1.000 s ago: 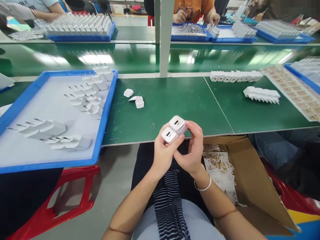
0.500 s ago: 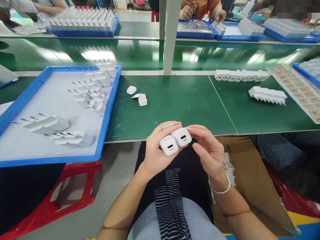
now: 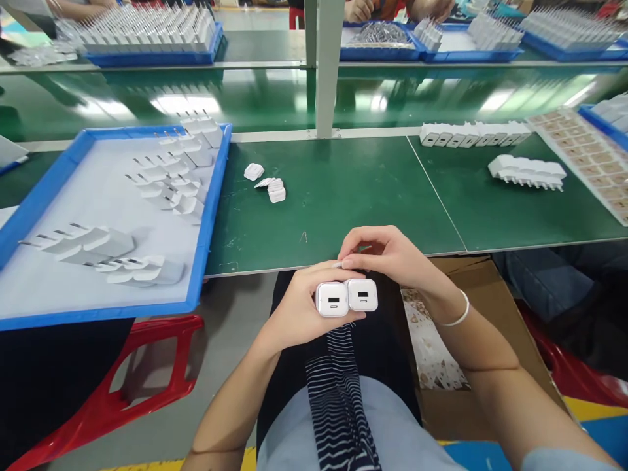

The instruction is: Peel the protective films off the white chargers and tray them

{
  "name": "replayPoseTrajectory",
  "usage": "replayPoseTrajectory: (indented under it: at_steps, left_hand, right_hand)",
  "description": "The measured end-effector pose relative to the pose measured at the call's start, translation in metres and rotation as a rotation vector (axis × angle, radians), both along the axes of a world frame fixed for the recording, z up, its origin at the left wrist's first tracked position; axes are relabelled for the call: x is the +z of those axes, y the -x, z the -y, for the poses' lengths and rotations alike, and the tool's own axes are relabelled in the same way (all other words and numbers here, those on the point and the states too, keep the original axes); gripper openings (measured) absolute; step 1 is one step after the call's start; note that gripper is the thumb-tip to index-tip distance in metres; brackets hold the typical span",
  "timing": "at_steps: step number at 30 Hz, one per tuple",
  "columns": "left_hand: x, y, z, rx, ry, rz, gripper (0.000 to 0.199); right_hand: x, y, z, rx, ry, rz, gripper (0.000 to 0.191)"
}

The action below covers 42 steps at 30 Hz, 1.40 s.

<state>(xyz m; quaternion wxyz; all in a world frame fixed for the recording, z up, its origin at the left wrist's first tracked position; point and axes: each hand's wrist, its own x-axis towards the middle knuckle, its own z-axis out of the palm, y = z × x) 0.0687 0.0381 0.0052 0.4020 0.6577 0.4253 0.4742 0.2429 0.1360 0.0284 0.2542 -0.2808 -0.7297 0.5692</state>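
Note:
Two white USB charger plugs (image 3: 347, 297) lie side by side in my left hand (image 3: 299, 304), their port faces towards me. Its fingers wrap over and under them above my lap. At the top of those fingers, my right hand (image 3: 383, 252) pinches a small white plate (image 3: 337, 264), of which only an edge shows. On the green bench ahead are a loose white square plate (image 3: 254, 171) and a small fanned stack of similar plates (image 3: 275, 188).
A blue-rimmed tray (image 3: 209, 226) with several pronged chargers stands left. On the right are a charger row (image 3: 475, 135), another group of chargers (image 3: 527, 171) and a sticker sheet (image 3: 586, 163). A cardboard box (image 3: 495, 340) sits below the bench. Co-workers' hands are across the bench.
My right hand has moved from the chargers' right side up to the top of my left fingers, onto the small plate. The chargers have tilted level and sit slightly lower.

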Motion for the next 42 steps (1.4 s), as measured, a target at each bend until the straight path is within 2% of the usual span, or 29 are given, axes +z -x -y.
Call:
replayPoseTrajectory:
  at_steps: [4,6,8,10,12,14,16,20,23,27,32,35,42]
  left_hand:
    - [0.001,0.004,0.001,-0.033,0.065,0.045,0.042]
    - [0.000,0.004,0.001,-0.020,0.084,0.084,0.042]
    - [0.000,0.004,0.000,0.004,0.096,0.116,0.041]
    - [0.000,0.002,-0.001,0.038,0.090,0.146,0.039]
    - [0.001,0.000,-0.001,0.060,0.079,0.158,0.041]
    - [0.003,-0.002,0.000,0.066,0.062,0.140,0.041]
    - [0.003,-0.004,0.000,0.064,0.050,0.096,0.038]
    - [0.001,-0.006,0.000,0.086,0.009,0.057,0.036]
    - [-0.001,-0.007,0.001,0.114,-0.041,0.037,0.037]
    - [-0.004,-0.009,0.001,0.186,-0.088,0.001,0.036]
    - [-0.007,-0.011,0.001,0.264,-0.148,-0.046,0.035]
    - [-0.008,-0.011,0.002,0.264,-0.158,-0.044,0.035]
    - [-0.010,-0.010,0.005,0.269,-0.187,-0.061,0.043]
  right_hand:
    - [-0.008,0.000,0.003,-0.092,-0.470,-0.033,0.017]
    - [-0.011,-0.001,0.007,-0.125,-0.588,-0.045,0.016]
    - [-0.013,-0.001,0.010,-0.165,-0.608,-0.061,0.016]
    - [-0.015,0.000,0.013,-0.194,-0.522,-0.120,0.012]
    - [-0.020,0.002,0.014,-0.186,-0.314,-0.213,0.004]
    - [-0.026,0.003,0.014,-0.160,-0.074,-0.301,0.009]
    - [-0.031,0.004,0.013,-0.193,0.055,-0.343,0.010]
    - [-0.026,-0.001,0.012,-0.398,-0.048,-0.366,0.007]
    - [-0.013,-0.011,0.017,-0.450,-0.108,-0.323,0.004]
    - [-0.001,-0.022,0.032,-0.460,-0.111,-0.216,0.004]
    - [0.000,-0.020,0.051,-0.392,-0.025,-0.178,0.002]
    - [-0.001,-0.015,0.054,-0.364,0.056,-0.198,0.004]
    - [-0.003,-0.010,0.053,-0.361,0.049,-0.232,0.012]
